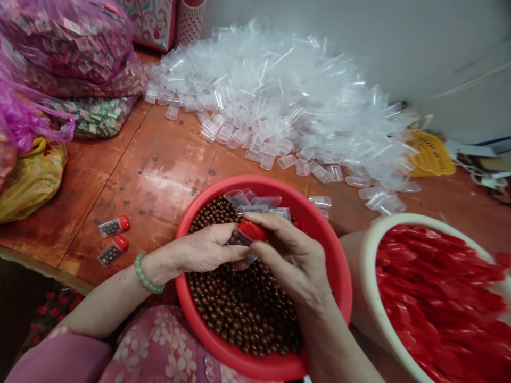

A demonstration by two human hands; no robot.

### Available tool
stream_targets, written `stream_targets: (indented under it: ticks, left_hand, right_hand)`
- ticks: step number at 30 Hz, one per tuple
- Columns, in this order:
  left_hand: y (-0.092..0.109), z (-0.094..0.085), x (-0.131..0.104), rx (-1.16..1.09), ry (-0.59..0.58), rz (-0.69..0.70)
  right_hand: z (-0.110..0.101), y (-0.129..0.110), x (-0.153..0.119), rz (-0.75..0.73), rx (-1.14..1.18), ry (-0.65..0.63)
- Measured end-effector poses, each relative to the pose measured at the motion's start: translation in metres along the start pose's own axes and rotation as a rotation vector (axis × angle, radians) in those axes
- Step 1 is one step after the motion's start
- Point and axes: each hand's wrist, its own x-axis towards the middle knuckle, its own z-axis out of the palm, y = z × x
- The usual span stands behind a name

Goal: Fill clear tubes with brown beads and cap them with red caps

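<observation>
The left hand (205, 247) holds the clear end of a little tube (239, 237) over the red tub (259, 184) of brown balls (239, 319), and the right hand (297, 258) pinches its red cap (252, 230). More clear tubes (265, 201) lie inside the tub's far side, with a big pile (279, 101) on the bench (159, 175) behind it. Two capped tubes (113, 227) lie left of the tub, and a bucket (369, 260) of red caps (435, 298) stands right of it.

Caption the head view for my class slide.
Left hand and right hand hold a red-capped clear plastic tube above glossy brown balls in a round red plastic basin.
</observation>
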Motion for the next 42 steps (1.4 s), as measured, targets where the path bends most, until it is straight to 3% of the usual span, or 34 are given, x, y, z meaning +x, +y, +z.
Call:
stream_targets:
  ticks: [4,15,19,25,34,37,42]
  left_hand:
    - [-0.001,0.001,0.003,0.038,0.017,-0.024]
    - [-0.006,0.002,0.003,0.246,0.055,-0.051]
    - [-0.004,0.002,0.003,0.191,0.069,-0.060]
    - [-0.005,0.003,0.004,0.186,0.092,0.044]
    - [-0.005,0.004,0.003,0.128,0.072,0.012]
    - [-0.005,0.003,0.003,0.205,0.081,-0.023]
    - [-0.004,0.003,0.005,0.458,0.161,0.084]
  right_hand:
    - [0.001,0.003,0.000,0.066,0.067,0.104]
    - [0.001,-0.001,-0.001,0.005,-0.037,0.041]
    - [0.011,-0.002,-0.004,0.071,-0.028,0.159]
    - [0.020,-0.009,-0.003,0.109,0.016,0.309]
    - [0.013,-0.005,-0.002,0.106,0.026,0.206]
    - [0.014,-0.004,-0.004,0.151,0.034,0.198]
    - [0.019,-0.007,-0.003,0.191,0.053,0.287]
